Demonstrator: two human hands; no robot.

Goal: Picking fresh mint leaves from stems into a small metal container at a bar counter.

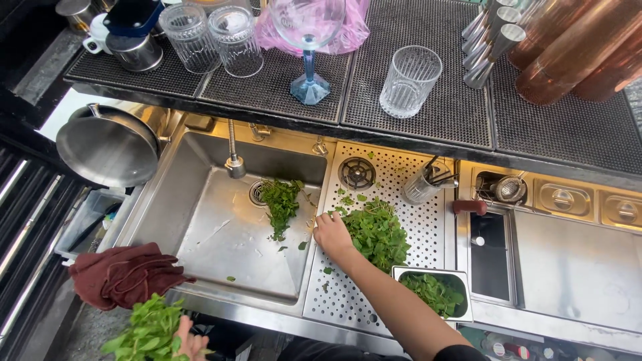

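The right hand (332, 234) lay on the perforated drain board (348, 294), its fingers curled lightly against the left edge of a loose pile of mint (378, 235); whether it pinched any stems I cannot tell. The left hand (189, 342) was low at the near edge of the view, closed around a bunch of mint (148, 334), the leaves standing up from the fist.

The steel sink (221, 234) was the largest thing there, and it had wide bare room on its floor. A smaller heap of mint sprigs (281, 206) lay near the drain (258, 192), under the spring faucet (234, 160), probably so that water could run off. The big round steel lid (107, 148) leaned over the left rim of the sink. A dark red cloth (120, 275) was crumpled on the near left corner.

The drain board was narrow, and the pile filled much of its width. A small steel pan (435, 293) with picked mint stood at the near right corner, just beside the pile, so a short move would reach it. A ribbed glass (409, 81) stood well apart on the rubber mat (428, 107) above.
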